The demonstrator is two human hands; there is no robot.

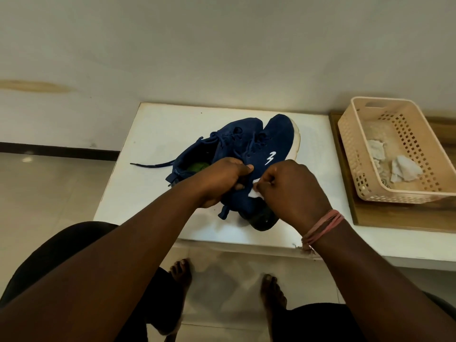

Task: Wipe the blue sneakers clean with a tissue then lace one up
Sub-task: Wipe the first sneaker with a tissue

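The left hand [222, 180] is gripping the near sneaker [249, 166] on the tabletop [153, 134] while the right hand [288, 186] is pinching a tissue [254, 192] against its side. Wiping seems underway; next probably comes the second sneaker [222, 144], then lacing.

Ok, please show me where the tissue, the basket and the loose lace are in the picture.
tissue [254, 191]: head view, on the white corner below the right fingers.
basket [345, 134]: head view, on its left rim.
loose lace [153, 165]: head view, on the strand lying on the table.
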